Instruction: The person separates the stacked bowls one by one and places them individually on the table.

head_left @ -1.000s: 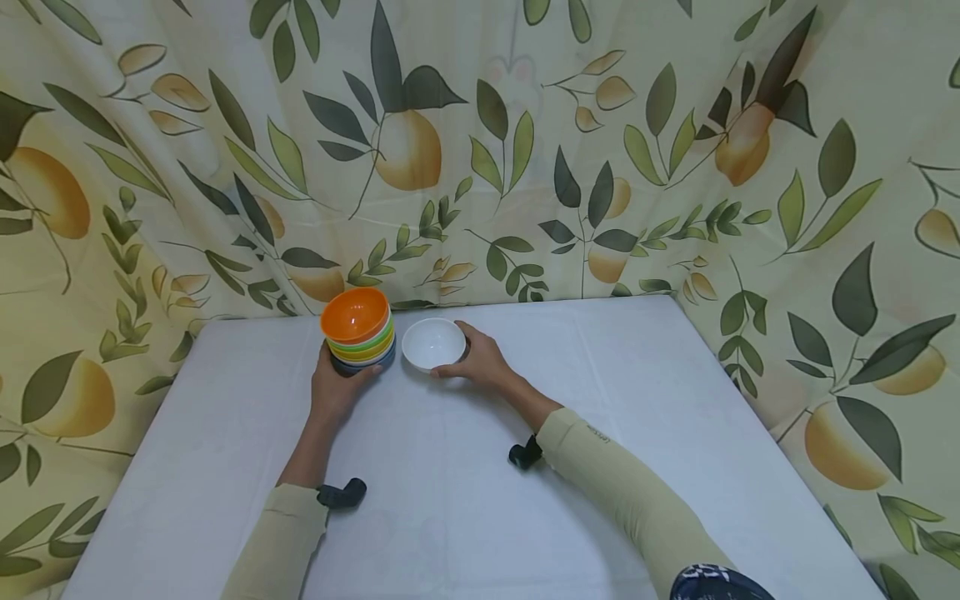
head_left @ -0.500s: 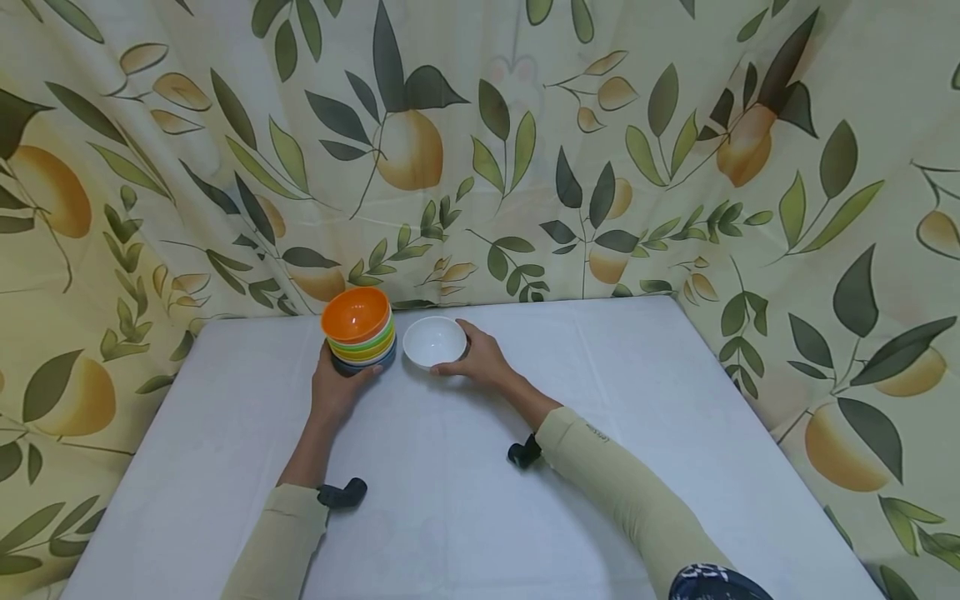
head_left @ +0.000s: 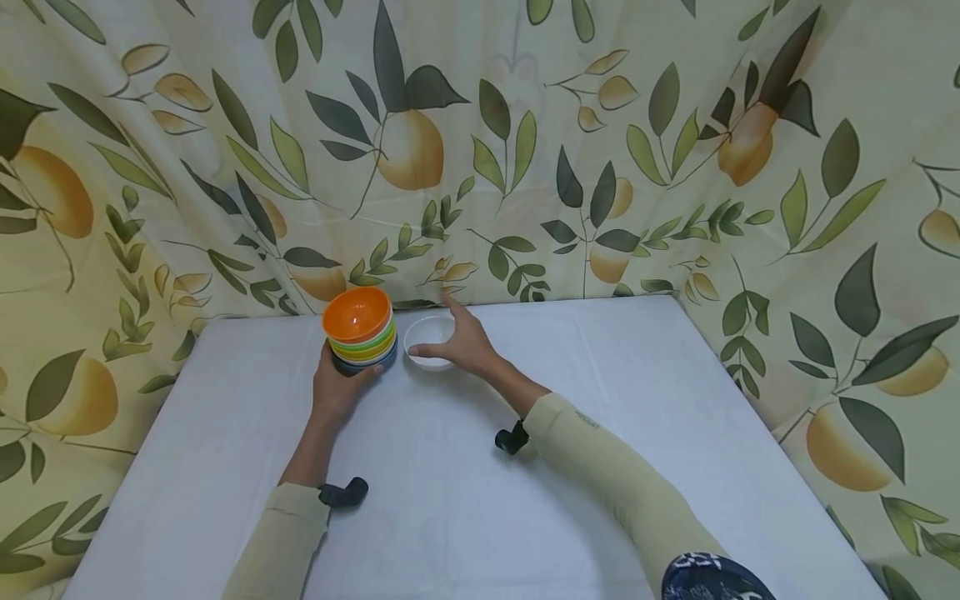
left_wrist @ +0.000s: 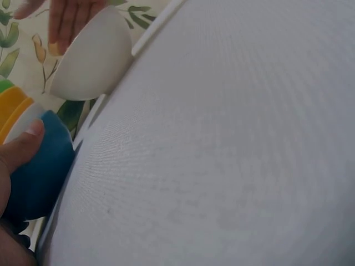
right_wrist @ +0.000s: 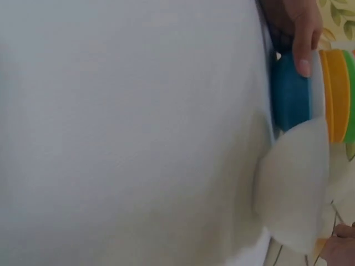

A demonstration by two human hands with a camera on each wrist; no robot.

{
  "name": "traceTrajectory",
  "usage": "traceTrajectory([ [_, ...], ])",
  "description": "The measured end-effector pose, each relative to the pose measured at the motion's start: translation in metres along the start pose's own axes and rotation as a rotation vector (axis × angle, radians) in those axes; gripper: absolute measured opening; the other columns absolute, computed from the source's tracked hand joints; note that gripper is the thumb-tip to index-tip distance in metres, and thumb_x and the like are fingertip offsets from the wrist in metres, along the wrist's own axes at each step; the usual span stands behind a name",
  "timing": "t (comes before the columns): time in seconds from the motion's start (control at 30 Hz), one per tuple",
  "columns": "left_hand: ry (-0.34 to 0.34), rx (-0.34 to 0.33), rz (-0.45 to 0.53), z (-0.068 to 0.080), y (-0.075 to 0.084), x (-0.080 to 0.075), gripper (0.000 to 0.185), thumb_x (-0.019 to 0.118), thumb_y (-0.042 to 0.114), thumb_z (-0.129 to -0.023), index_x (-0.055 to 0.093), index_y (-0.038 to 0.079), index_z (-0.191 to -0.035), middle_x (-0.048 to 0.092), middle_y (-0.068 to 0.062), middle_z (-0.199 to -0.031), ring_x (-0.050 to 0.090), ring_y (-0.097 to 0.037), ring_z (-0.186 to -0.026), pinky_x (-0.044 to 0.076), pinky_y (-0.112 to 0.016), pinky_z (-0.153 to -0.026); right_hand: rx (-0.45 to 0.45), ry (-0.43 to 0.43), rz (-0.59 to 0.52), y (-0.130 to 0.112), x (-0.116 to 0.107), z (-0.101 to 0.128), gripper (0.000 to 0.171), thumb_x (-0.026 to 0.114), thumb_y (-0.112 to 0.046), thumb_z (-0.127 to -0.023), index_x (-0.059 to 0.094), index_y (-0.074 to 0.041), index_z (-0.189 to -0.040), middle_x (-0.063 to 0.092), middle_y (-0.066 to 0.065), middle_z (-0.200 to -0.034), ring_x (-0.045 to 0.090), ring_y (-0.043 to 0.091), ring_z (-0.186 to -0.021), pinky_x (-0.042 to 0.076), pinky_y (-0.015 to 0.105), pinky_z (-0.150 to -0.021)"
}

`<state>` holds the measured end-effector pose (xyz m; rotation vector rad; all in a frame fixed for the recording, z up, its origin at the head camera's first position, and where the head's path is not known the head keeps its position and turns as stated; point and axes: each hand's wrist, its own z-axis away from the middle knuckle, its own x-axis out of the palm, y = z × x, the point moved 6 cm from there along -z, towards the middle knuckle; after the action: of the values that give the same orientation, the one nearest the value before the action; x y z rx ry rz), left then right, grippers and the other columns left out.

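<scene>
White bowl (head_left: 427, 332) under spread right hand (head_left: 471, 342); left hand (head_left: 341, 389) grips stacked bowls (head_left: 361, 332).

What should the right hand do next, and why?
Probably move left to the orange bowl atop the stack: the right hand hangs over the lone white bowl, gripping nothing, while the left hand holds the stack.

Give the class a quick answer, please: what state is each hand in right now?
Left hand: holding the blue bottom bowl of the stack of bowls.
Right hand: open, over the white bowl, not gripping it.
</scene>
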<state>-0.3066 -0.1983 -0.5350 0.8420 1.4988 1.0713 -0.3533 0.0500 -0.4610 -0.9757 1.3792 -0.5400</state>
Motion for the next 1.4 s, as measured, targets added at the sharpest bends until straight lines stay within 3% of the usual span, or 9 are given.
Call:
traceTrajectory([
  [0.27,-0.001,0.025,0.005,0.001,0.001,-0.001,0.111,0.09,0.029,-0.086,0.016,0.02,-0.169,0.035,-0.013,-0.166,0.03,-0.035,-0.152,0.018,-0.06,-0.127,-0.079,-0.025,0.03,-0.031,0.011,-0.007,0.117,0.092,-0.047,-0.079,0.026,-0.006,-0.166,0.028,0.012,-0.171,0.028,0.032,-0.156,0.03,0.056,-0.124],
  [0.6,0.003,0.008,-0.017,0.004,0.002,-0.002,0.113,0.089,0.034,-0.087,0.013,0.017,-0.169,0.033,-0.016,-0.166,0.031,-0.037,-0.151,0.021,-0.059,-0.127,-0.127,-0.064,0.051,-0.056,0.032,-0.017,0.115,0.09,-0.045,-0.081,0.026,-0.003,-0.166,0.031,0.013,-0.17,0.033,0.033,-0.154,0.034,0.056,-0.122],
  [0.87,0.004,0.009,-0.023,0.002,0.001,-0.001,0.112,0.088,0.035,-0.087,0.015,0.015,-0.169,0.036,-0.017,-0.164,0.035,-0.038,-0.148,0.025,-0.058,-0.126,-0.094,-0.072,0.046,-0.066,0.044,-0.026,0.116,0.091,-0.048,-0.079,0.027,-0.005,-0.166,0.036,0.011,-0.168,0.038,0.029,-0.151,0.037,0.052,-0.121],
  [1.0,0.001,0.015,-0.032,0.0,0.001,-0.001,0.112,0.089,0.036,-0.087,0.015,0.015,-0.169,0.037,-0.018,-0.162,0.036,-0.039,-0.146,0.025,-0.059,-0.126,-0.123,-0.061,0.033,-0.072,0.047,-0.031,0.113,0.093,-0.044,-0.078,0.032,-0.003,-0.163,0.045,0.013,-0.161,0.047,0.029,-0.144,0.042,0.05,-0.118],
  [1.17,-0.009,0.01,-0.03,0.0,0.0,-0.001,0.112,0.089,0.035,-0.086,0.016,0.017,-0.168,0.038,-0.017,-0.162,0.036,-0.038,-0.146,0.024,-0.058,-0.126,-0.195,-0.073,-0.005,-0.076,0.056,-0.036,0.092,0.095,-0.034,-0.078,0.048,-0.005,-0.151,0.062,0.008,-0.139,0.062,0.019,-0.121,0.054,0.034,-0.105],
  [1.4,-0.013,0.001,-0.025,0.001,0.001,-0.001,0.112,0.088,0.033,-0.086,0.015,0.014,-0.168,0.038,-0.017,-0.162,0.036,-0.038,-0.146,0.024,-0.057,-0.126,-0.224,-0.076,0.037,-0.081,0.059,-0.038,0.087,0.096,-0.033,-0.077,0.051,-0.006,-0.147,0.065,0.004,-0.132,0.063,0.014,-0.113,0.055,0.027,-0.098],
])
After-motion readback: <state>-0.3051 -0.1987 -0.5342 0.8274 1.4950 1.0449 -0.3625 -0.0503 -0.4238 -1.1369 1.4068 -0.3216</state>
